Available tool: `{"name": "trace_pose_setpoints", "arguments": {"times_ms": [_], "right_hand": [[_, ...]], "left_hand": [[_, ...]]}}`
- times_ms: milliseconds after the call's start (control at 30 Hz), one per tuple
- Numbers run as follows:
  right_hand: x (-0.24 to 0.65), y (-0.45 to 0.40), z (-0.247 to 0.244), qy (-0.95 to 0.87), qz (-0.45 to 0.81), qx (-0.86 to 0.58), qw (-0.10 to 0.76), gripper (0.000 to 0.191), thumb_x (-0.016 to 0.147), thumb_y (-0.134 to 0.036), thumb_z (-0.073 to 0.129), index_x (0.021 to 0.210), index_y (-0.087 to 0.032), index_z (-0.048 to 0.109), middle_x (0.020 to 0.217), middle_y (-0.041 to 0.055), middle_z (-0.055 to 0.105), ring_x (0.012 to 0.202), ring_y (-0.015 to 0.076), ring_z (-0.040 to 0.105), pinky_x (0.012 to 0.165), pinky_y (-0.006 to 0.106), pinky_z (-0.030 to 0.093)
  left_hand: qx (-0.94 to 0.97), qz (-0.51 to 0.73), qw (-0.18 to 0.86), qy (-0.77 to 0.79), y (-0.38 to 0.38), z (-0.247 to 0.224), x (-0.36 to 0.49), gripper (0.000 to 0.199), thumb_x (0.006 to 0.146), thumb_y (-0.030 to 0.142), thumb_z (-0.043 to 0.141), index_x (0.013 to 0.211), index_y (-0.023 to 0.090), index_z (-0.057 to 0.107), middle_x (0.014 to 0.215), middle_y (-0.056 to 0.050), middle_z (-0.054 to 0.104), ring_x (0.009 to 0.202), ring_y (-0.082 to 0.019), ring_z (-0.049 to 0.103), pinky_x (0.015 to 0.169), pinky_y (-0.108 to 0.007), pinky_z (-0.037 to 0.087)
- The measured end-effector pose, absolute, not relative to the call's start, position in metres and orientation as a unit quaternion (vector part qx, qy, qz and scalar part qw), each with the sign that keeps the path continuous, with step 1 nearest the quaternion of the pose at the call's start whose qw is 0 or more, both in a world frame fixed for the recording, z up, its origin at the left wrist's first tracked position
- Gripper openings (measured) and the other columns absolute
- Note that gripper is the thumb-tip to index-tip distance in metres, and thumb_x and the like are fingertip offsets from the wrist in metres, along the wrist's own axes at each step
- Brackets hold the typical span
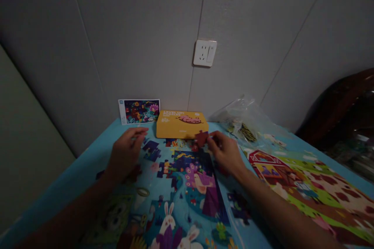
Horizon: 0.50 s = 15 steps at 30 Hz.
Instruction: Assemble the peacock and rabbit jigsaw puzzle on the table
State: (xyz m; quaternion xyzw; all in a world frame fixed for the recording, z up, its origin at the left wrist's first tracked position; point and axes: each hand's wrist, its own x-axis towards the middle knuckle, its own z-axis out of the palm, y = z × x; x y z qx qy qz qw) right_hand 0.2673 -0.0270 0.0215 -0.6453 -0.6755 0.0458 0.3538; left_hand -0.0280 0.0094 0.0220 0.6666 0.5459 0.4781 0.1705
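My right hand (226,151) pinches a dark red puzzle piece (201,138) by its right edge, just in front of the yellow puzzle box (182,124). My left hand (127,151) hovers over the left part of the table, fingers partly bent and apart, with nothing visible in it. Between my arms lies a partly joined jigsaw puzzle (200,198) with white rabbits, a purple figure and blue water. Loose puzzle pieces (152,150) lie near its upper left edge. Another dark group of pieces (239,207) is beside its right edge, partly near my right forearm.
A picture card (140,111) leans on the wall left of the box. To the right stands a clear plastic bag (242,126) with pieces inside. A joined farm puzzle (315,194) covers the right side of the blue table. A socket (205,53) is on the wall.
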Motion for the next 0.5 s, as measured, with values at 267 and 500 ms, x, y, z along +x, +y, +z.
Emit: {"name": "trace_pose_setpoints", "arguments": {"times_ms": [267,500], "right_hand": [[0.333,0.007,0.0,-0.619,-0.117,-0.767,0.12,0.034,0.088,-0.034,0.049,0.086,-0.012,0.073,0.088,0.0198,0.07,0.084,0.0284,0.064,0.07,0.033,0.042],[0.337,0.009,-0.013,-0.608,-0.108,-0.78,0.095,0.046,0.089,-0.05,0.049,0.111,-0.015,0.071,0.105,0.0234,0.066,0.096,0.0356,0.063,0.076,0.04,0.047]], "left_hand": [[0.749,0.236,-0.007,0.619,0.043,0.013,-0.069,0.031,0.085,0.035,0.048,0.097,0.017,0.07,0.106,-0.01,0.069,0.102,-0.026,0.062,0.096,-0.037,0.045],[0.677,0.018,-0.051,0.734,0.029,0.033,-0.087,0.053,0.091,0.055,0.039,0.101,0.013,0.068,0.101,-0.02,0.069,0.094,-0.032,0.066,0.078,-0.039,0.05]]}}
